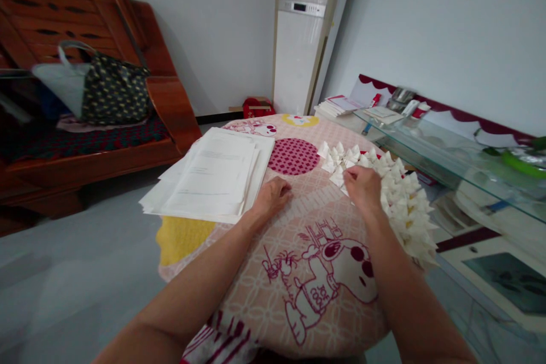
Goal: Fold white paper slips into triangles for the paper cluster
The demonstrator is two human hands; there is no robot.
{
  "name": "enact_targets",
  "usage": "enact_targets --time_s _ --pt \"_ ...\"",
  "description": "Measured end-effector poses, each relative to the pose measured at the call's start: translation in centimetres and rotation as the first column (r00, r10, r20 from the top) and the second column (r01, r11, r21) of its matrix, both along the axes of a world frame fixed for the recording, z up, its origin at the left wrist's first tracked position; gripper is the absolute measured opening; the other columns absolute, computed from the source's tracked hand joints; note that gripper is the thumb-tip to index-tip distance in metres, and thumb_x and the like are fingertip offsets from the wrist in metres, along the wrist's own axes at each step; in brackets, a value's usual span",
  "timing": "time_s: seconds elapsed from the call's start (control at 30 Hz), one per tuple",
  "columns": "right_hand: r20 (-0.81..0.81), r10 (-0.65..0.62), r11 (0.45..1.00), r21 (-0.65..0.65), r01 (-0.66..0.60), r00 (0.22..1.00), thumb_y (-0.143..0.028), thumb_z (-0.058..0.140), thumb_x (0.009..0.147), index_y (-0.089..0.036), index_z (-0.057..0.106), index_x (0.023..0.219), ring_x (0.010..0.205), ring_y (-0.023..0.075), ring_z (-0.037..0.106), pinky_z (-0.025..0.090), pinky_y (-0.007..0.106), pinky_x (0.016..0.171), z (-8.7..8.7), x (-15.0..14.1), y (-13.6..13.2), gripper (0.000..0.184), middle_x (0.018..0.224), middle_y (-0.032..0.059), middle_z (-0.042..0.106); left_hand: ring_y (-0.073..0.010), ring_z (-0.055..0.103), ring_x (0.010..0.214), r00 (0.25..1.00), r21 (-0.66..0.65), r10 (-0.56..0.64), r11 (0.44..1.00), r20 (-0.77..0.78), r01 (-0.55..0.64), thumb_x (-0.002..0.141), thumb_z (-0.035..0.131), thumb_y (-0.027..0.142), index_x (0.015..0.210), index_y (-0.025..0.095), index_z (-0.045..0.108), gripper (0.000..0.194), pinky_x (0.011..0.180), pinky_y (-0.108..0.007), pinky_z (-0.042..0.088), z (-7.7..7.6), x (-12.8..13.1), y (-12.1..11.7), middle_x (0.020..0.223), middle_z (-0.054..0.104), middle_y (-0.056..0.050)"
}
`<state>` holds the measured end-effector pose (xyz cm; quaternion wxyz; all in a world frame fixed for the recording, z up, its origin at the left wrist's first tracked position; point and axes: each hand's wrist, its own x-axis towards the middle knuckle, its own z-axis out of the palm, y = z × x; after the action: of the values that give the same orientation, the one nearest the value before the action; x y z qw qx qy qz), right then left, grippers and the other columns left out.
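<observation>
My left hand [275, 193] rests low over the patterned cloth, its fingers curled together, just right of a stack of white paper sheets [213, 170]. Nothing shows in it. On the right, my right hand [362, 185] is closed, with its fingertips at the near edge of a cluster of folded white paper pieces [401, 199]. Whatever those fingers may hold is hidden. The pieces stand close together with their points up, along the right side of the round table. A pink cloth [264, 284] with cartoon dog figures covers the tabletop.
A glass-topped cabinet [460, 165] stands close on the right, with papers [336, 105], cups and a metal tin on it. At the left is a wooden bench [179, 119] with bags [115, 88]. A tall white air conditioner [298, 51] stands behind.
</observation>
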<state>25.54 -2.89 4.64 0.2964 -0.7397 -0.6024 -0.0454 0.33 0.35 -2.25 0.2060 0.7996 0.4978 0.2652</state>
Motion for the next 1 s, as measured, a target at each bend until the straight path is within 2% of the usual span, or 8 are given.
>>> enact_targets --time_s 0.07,0.17,0.37,0.63,0.77,0.83,0.9,1.0 --pt "-0.029 0.215 0.973 -0.077 -0.217 0.976 -0.023 0.057 0.082 -0.017 0.071 0.064 0.060 0.0167 0.055 0.035 0.028 0.059 -1.2 -2.6 -0.5 0.024 0.060 0.0041 0.065 -0.0200 0.067 0.090 1.000 0.005 0.002 1.000 0.000 -0.002 0.083 0.062 0.018 0.095 0.015 0.075 0.017 0.088 -0.032 0.054 0.1 0.0 -0.1 0.097 0.073 -0.007" --pt "-0.138 0.384 0.905 -0.140 -0.402 0.913 -0.022 0.057 0.082 -0.018 0.064 0.057 0.056 0.0146 0.050 0.031 0.027 0.056 -3.9 -5.4 -0.2 0.026 0.055 0.0016 0.059 -0.0203 0.068 0.089 1.000 0.019 0.016 1.000 -0.002 -0.016 0.083 0.062 0.017 0.097 0.014 0.076 0.020 0.086 -0.031 0.054 0.2 -0.1 -0.1 0.096 0.074 -0.008" --pt "-0.256 0.384 0.902 -0.101 -0.420 0.887 -0.029 0.058 0.084 -0.019 0.069 0.066 0.059 0.0154 0.052 0.031 0.027 0.058 -8.0 -6.3 0.9 0.023 0.061 0.0019 0.064 -0.0196 0.069 0.085 0.996 0.038 0.056 0.998 -0.068 -0.053 0.086 0.060 0.015 0.089 0.014 0.078 0.019 0.082 -0.029 0.051 1.2 -0.5 -0.6 0.091 0.077 -0.009" --pt "-0.343 0.377 0.902 -0.077 -0.425 0.861 -0.033 0.057 0.081 -0.020 0.069 0.066 0.059 0.0162 0.053 0.034 0.028 0.058 -8.5 -5.7 1.0 0.024 0.061 0.0021 0.065 -0.0181 0.068 0.078 0.968 0.069 0.244 0.968 -0.049 -0.241 0.086 0.063 0.022 0.083 0.017 0.077 0.016 0.074 -0.028 0.049 3.4 -3.6 -0.1 0.087 0.076 -0.007" --pt "-0.355 0.401 0.889 -0.072 -0.453 0.844 -0.033 0.056 0.081 -0.020 0.066 0.062 0.056 0.0158 0.051 0.032 0.028 0.056 -8.7 -5.5 1.1 0.025 0.058 0.0014 0.062 -0.0218 0.071 0.089 0.830 0.057 0.558 0.828 0.000 -0.558 0.088 0.060 0.024 0.097 0.017 0.077 0.021 0.083 -0.031 0.052 4.2 -8.4 1.1 0.096 0.076 -0.008" --pt "-0.359 0.413 0.884 -0.061 -0.463 0.837 -0.034 0.056 0.081 -0.021 0.064 0.061 0.056 0.0157 0.050 0.033 0.028 0.055 -8.7 -5.5 1.1 0.025 0.057 0.0012 0.061 -0.0256 0.070 0.101 0.773 0.044 0.632 0.775 -0.064 -0.630 0.087 0.064 0.031 0.110 0.019 0.075 0.028 0.090 -0.035 0.053 3.9 -10.3 1.4 0.109 0.075 -0.009" --pt "-0.369 0.413 0.885 -0.055 -0.463 0.833 -0.035 0.056 0.081 -0.022 0.063 0.061 0.055 0.0157 0.050 0.033 0.029 0.055 -8.6 -5.4 1.1 0.025 0.057 0.0010 0.061 -0.0286 0.067 0.114 0.768 0.005 0.617 0.780 -0.170 -0.626 0.083 0.069 0.036 0.123 0.021 0.070 0.043 0.097 -0.037 0.052 3.4 -11.3 1.6 0.124 0.070 -0.011" --pt "-0.387 0.405 0.887 -0.056 -0.459 0.829 -0.037 0.056 0.080 -0.023 0.062 0.060 0.055 0.0158 0.049 0.033 0.029 0.054 -8.6 -5.4 1.0 0.025 0.055 0.0006 0.059 -0.0289 0.058 0.131 0.822 0.000 0.494 0.857 -0.283 -0.515 0.079 0.071 0.033 0.137 0.019 0.060 0.061 0.111 -0.036 0.045 2.5 -11.6 1.6 0.140 0.062 -0.012"
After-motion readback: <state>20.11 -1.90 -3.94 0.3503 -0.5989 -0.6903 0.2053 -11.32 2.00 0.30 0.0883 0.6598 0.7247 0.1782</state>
